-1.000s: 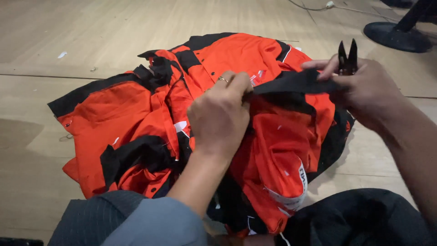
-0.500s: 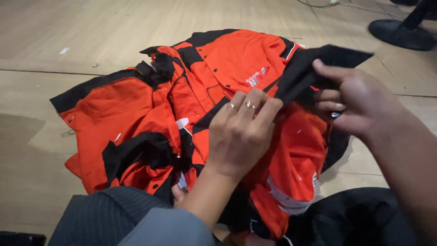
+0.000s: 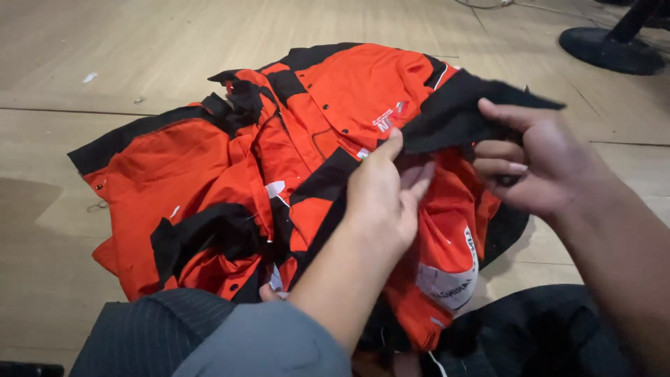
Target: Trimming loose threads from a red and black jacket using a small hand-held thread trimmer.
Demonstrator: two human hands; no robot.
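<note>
An orange jacket with black trim point(image 3: 230, 174) lies crumpled on a wooden floor in front of me. My left hand point(image 3: 380, 199) pinches a black fabric panel point(image 3: 457, 115) of the jacket between thumb and fingers. My right hand point(image 3: 541, 164) grips the same black panel from the right, thumb on top, lifting it above the orange cloth. The small cutting tool seen before is hidden now. Snap buttons and a white label show on the orange front.
The wooden floor point(image 3: 139, 49) stretches around the jacket. A round black stand base point(image 3: 611, 49) sits at the far right, with a cable point(image 3: 488, 5) beyond it. My grey striped trouser knee point(image 3: 181, 335) and dark cloth point(image 3: 544, 328) are at the bottom.
Both hands have shifted along the black panel and pulled it wider between them. The black snips held up in my right hand a second ago are out of sight.
</note>
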